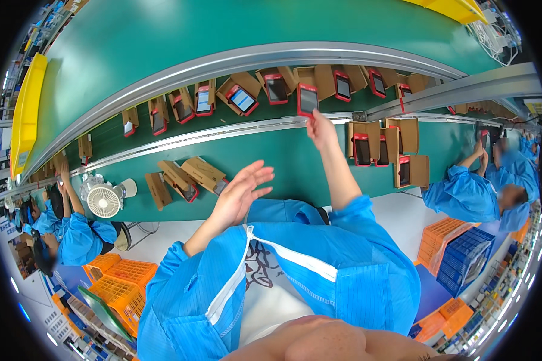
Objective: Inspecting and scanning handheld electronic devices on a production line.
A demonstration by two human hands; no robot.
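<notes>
My right hand [323, 130] reaches forward over the metal rail and grips the lower end of a red handheld device with a dark screen [308, 98]. Behind that device stands an open brown cardboard box [305, 75] on the dark green conveyor strip. My left hand [245, 188] hovers over the near bench with its fingers spread and nothing in it. Close to its fingertips lies a brown box [203, 174] with a device partly showing at its end. More open boxes with red devices, such as a lit one [242, 99], line the strip.
At the right of the near bench sit several open boxes with devices [361, 149]. A white fan [103, 200] stands at the left. Metal rails [253, 126] border the strip. Co-workers in blue [81, 237] sit on both sides. Orange crates [123, 286] stand behind left.
</notes>
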